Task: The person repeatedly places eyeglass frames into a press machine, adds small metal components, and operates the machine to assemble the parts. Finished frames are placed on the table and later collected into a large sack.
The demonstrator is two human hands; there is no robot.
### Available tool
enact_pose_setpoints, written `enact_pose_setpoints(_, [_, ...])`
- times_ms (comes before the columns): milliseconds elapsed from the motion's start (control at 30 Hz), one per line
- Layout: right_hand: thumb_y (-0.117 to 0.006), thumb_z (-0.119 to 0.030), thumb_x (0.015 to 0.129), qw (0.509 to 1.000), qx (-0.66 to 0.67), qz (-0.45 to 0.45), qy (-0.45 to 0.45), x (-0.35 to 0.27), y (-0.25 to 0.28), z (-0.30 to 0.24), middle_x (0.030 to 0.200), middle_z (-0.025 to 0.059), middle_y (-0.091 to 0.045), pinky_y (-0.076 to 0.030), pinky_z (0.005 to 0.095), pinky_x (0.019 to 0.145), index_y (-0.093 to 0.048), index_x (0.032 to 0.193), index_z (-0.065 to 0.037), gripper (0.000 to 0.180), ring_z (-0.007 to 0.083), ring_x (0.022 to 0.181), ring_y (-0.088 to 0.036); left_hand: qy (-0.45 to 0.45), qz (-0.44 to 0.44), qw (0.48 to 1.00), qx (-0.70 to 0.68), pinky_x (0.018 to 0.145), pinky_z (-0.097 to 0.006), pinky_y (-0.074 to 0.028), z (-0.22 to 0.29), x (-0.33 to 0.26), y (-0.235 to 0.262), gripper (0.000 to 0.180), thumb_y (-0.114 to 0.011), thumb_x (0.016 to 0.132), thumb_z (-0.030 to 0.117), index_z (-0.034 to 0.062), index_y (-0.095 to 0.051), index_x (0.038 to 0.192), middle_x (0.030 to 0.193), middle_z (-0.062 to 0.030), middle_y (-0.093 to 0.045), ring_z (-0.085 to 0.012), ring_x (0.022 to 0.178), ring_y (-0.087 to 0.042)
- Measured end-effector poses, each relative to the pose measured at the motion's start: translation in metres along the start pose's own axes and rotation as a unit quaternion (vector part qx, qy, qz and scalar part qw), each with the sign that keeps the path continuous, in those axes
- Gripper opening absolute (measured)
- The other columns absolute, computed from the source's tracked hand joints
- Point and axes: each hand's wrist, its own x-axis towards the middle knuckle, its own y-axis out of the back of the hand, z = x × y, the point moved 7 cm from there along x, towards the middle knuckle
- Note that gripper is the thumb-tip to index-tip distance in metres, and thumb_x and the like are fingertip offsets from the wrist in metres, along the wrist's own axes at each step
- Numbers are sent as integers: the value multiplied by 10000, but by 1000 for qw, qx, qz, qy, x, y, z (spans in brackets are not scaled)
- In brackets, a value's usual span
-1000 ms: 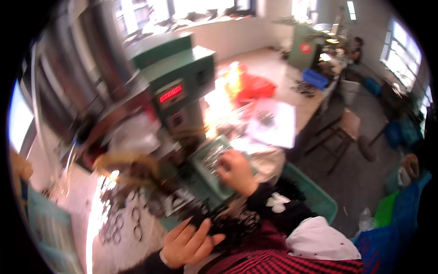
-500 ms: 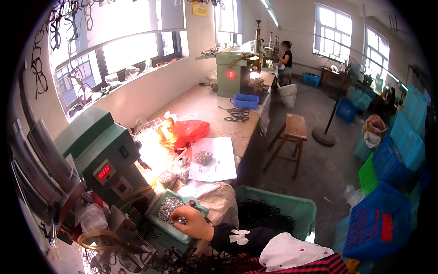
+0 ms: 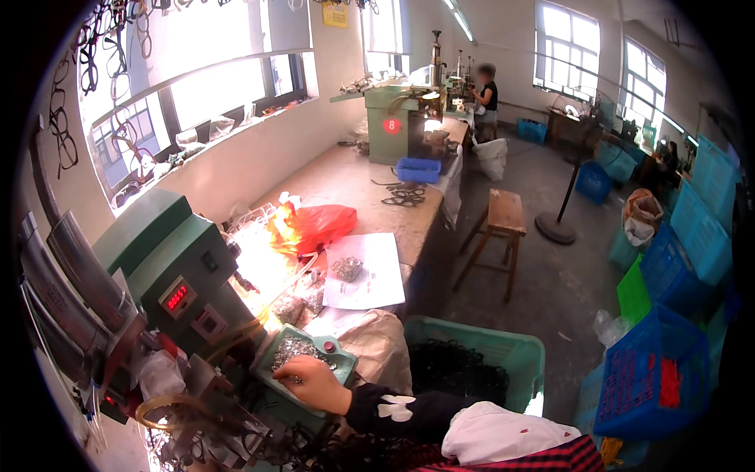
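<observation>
My right hand (image 3: pixel 316 384) reaches over the near left edge of a green tray (image 3: pixel 346 364), its fingers curled and pinched together. Small shiny metal parts (image 3: pixel 296 379) show between thumb and fingers. A heap of the same silvery parts (image 3: pixel 292 349) fills the tray's far left, and a round dark red button (image 3: pixel 329 346) is on its right side. Left of the tray stands a green press machine (image 3: pixel 169 259) with a lit red counter (image 3: pixel 177 296). My left hand is not in view.
White paper (image 3: pixel 370 293) with a bag of metal parts (image 3: pixel 347 269) and a red plastic bag (image 3: pixel 322 226) are on the bench. A green crate (image 3: pixel 537 358) holds black pieces. A wooden stool (image 3: pixel 507 211) and blue crates (image 3: pixel 657 370) stand right. A person (image 3: pixel 486 94) works far off.
My right hand has moved a little left and toward the tray's near left edge, away from the heap. The red counter's reading has changed. The whole view has shifted slightly.
</observation>
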Motion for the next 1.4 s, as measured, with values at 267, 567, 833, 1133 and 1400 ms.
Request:
enact_pose_setpoints(267, [-760,-18,772,985,101,-136,-24,6,21,-58,883,101,-693,-509,376,792,-728,903,-58,140,294,869,-654,23,-21,991,-134,643,-300,-469,70,-105,105,437,-727,763,-15,-14,-621,1187,850,-41,-585,-138,695,-545])
enact_pose_setpoints(567, [-761,19,795,943,275,-116,-147,-6,-56,-77,955,49,-690,-505,269,853,-649,1159,4,381,126,920,-656,100,111,816,-559,675,-201,-434,210,-172,149,346,-694,905,4,28,-663,1250,1060,7,-602,-59,803,-546])
enact_pose_setpoints(833, [-728,29,831,885,383,-133,-227,-9,-57,-99,1047,58,-690,-510,286,885,-573,1280,27,475,127,975,-645,-209,178,900,-338,692,-228,-522,343,-156,202,190,-653,917,-100,-26,-625,1089,1060,-123,-711,-119,877,-649])
enact_pose_setpoints(1133, [-770,-108,758,946,-302,-114,34,-2,1,-9,1223,196,-629,-476,491,1020,-709,926,-62,185,438,1283,-529,201,-506,626,-558,510,-251,-535,357,-231,82,302,-434,1089,283,33,-568,983,878,-206,-736,-195,702,-710])
enact_pose_setpoints(1400, [-740,-112,770,981,-171,-94,-20,14,8,20,1030,114,-688,-508,434,904,-692,844,-58,103,354,1058,-631,262,-443,636,-575,438,-248,-457,356,-232,60,317,-414,1078,319,80,-562,932,804,-224,-730,-168,506,-629])
